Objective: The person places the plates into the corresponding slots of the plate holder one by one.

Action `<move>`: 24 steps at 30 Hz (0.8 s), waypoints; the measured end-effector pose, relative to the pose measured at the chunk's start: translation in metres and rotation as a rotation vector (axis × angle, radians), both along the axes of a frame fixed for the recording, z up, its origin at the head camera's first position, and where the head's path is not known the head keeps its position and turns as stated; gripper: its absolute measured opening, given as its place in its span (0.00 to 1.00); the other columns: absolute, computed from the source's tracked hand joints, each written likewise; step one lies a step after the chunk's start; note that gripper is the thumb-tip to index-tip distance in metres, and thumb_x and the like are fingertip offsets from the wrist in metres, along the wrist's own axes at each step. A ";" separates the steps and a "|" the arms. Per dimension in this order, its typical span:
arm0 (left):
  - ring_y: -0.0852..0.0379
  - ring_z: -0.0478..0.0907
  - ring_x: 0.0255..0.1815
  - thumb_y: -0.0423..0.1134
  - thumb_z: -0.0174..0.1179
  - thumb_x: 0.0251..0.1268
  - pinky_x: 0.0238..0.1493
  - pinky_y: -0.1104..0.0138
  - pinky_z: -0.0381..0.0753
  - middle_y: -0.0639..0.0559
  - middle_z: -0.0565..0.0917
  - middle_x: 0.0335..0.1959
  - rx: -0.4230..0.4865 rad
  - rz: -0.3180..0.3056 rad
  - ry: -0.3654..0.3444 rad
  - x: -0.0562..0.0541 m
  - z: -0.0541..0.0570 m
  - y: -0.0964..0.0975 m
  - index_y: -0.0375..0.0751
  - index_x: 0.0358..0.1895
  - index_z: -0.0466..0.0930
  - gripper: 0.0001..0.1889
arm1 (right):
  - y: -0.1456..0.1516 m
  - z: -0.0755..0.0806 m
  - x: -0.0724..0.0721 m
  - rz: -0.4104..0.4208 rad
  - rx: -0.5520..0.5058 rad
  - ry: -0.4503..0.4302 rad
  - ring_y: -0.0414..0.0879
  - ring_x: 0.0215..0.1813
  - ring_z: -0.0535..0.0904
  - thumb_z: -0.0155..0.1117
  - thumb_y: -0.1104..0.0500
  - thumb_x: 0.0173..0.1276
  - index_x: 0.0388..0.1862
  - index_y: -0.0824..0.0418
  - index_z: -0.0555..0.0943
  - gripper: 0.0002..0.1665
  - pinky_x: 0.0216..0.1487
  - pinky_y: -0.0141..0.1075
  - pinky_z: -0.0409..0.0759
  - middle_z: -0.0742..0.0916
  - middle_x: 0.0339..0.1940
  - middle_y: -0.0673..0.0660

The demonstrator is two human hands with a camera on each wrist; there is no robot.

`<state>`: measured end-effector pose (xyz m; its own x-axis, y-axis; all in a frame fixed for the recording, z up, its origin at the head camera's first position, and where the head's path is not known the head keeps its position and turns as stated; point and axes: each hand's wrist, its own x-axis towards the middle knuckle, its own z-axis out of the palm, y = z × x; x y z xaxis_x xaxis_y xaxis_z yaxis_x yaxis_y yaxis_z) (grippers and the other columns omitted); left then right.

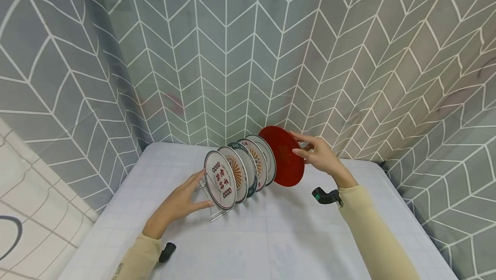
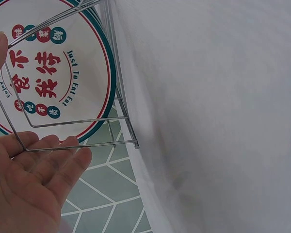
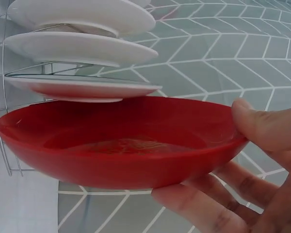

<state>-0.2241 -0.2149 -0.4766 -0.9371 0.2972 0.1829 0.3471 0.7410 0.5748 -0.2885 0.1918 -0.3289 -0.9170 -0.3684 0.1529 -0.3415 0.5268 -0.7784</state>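
Observation:
My right hand (image 1: 321,155) pinches the rim of a deep red plate (image 1: 283,157). In the right wrist view the thumb is at the rim and the fingers lie against its underside. The red plate stands on edge at the right end of a wire dish rack (image 1: 217,215), close beside the last white plate (image 3: 82,87). My left hand (image 1: 178,202) holds the rack's left end, thumb and fingers spread across its wires. Right behind those wires is a white plate (image 2: 87,63) with a green and red rim and red characters.
Several white patterned plates (image 1: 248,166) stand upright in a row in the rack. The rack sits on a table with a white cloth (image 1: 271,245). Grey curtains with white chevron lines (image 1: 232,56) hang behind and at the sides.

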 end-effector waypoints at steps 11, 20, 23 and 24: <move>0.36 0.62 0.74 0.68 0.66 0.50 0.70 0.41 0.66 0.39 0.59 0.77 -0.016 0.005 0.003 -0.002 0.000 -0.006 0.47 0.79 0.48 0.57 | -0.033 0.010 -0.003 -0.015 0.115 0.018 0.52 0.37 0.88 0.64 0.61 0.70 0.71 0.55 0.71 0.31 0.32 0.38 0.88 0.82 0.60 0.66; 0.36 0.62 0.74 0.71 0.65 0.49 0.69 0.40 0.67 0.40 0.59 0.77 -0.006 0.004 0.000 0.001 -0.005 -0.003 0.49 0.79 0.48 0.58 | -0.041 -0.005 -0.021 0.004 0.124 0.026 0.51 0.35 0.88 0.61 0.63 0.70 0.68 0.56 0.75 0.26 0.30 0.38 0.87 0.83 0.58 0.66; 0.36 0.62 0.73 0.70 0.65 0.50 0.69 0.40 0.67 0.40 0.59 0.77 -0.009 0.000 0.016 0.001 -0.003 -0.001 0.48 0.79 0.48 0.57 | -0.035 -0.008 -0.027 0.018 0.080 -0.010 0.53 0.36 0.88 0.61 0.63 0.71 0.68 0.56 0.74 0.27 0.31 0.40 0.89 0.82 0.59 0.67; 0.36 0.62 0.74 0.69 0.66 0.50 0.69 0.40 0.67 0.41 0.59 0.77 -0.007 -0.003 0.019 0.000 -0.003 0.000 0.48 0.79 0.48 0.57 | -0.034 -0.009 -0.028 0.023 0.062 -0.026 0.53 0.37 0.88 0.61 0.63 0.71 0.69 0.55 0.74 0.27 0.32 0.41 0.89 0.82 0.59 0.67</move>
<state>-0.2236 -0.2151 -0.4792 -0.9328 0.3011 0.1982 0.3598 0.7441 0.5629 -0.3168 0.1582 -0.3377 -0.9116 -0.3973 0.1055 -0.3341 0.5667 -0.7531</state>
